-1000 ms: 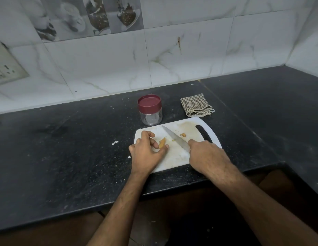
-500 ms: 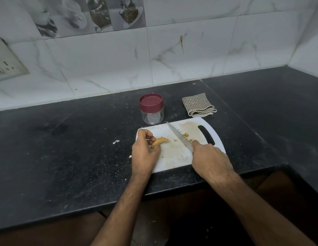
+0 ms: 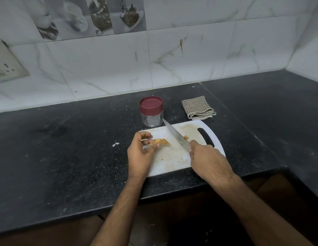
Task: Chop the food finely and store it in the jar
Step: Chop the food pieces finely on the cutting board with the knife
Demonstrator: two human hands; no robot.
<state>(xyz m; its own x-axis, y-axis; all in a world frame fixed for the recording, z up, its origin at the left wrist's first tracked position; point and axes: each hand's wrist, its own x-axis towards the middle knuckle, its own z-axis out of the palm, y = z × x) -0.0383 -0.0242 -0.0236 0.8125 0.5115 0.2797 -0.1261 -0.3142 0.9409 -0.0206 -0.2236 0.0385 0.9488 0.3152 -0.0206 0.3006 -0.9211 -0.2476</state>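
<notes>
Head view: left hand (image 3: 139, 153) pinches food (image 3: 160, 142); right hand (image 3: 208, 161) grips knife (image 3: 175, 134).

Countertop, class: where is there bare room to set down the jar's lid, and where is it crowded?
Bare dark countertop lies left of the cutting board and right of the checked cloth. Crowded: the jar, knife, food piece and both hands.

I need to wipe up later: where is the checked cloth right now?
In the head view the checked cloth lies folded on the dark counter, right of the jar and just behind the cutting board.
</notes>
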